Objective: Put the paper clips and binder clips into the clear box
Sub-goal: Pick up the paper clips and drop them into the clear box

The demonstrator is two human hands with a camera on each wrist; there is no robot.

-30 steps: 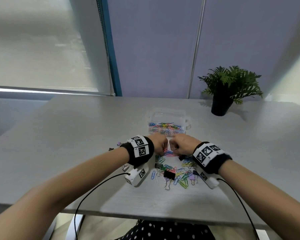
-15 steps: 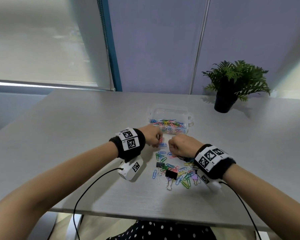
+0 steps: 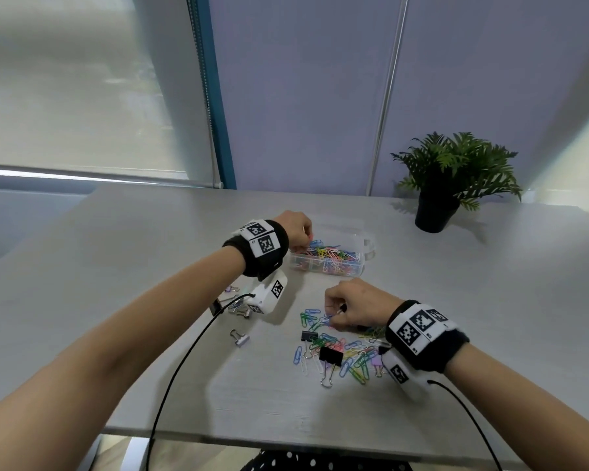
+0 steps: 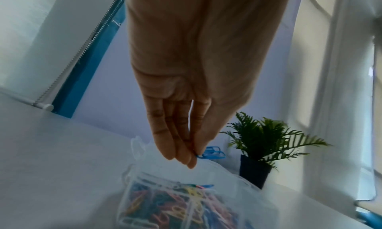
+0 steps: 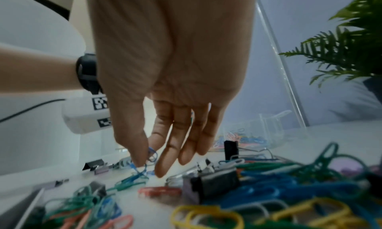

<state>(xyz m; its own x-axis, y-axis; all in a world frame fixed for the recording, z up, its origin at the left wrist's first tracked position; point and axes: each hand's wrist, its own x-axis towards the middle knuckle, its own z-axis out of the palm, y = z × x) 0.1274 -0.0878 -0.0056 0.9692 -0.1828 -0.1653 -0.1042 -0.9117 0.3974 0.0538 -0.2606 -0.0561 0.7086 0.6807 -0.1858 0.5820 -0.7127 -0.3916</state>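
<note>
The clear box, with several coloured paper clips inside, stands at mid-table. My left hand hovers over its left end and pinches blue paper clips just above the open box. My right hand is down on the near pile of paper clips. Its thumb and forefinger pinch a blue paper clip at the pile's far edge. Black binder clips lie in the pile. Small binder clips lie apart on the left.
A potted plant stands at the back right of the grey table. More small binder clips lie under my left wrist camera. Black cables trail from both wrists over the table's near edge.
My left hand has lifted away from the pile and moved forward to the box with blue clips in its fingers. My right hand has stayed at the pile.
</note>
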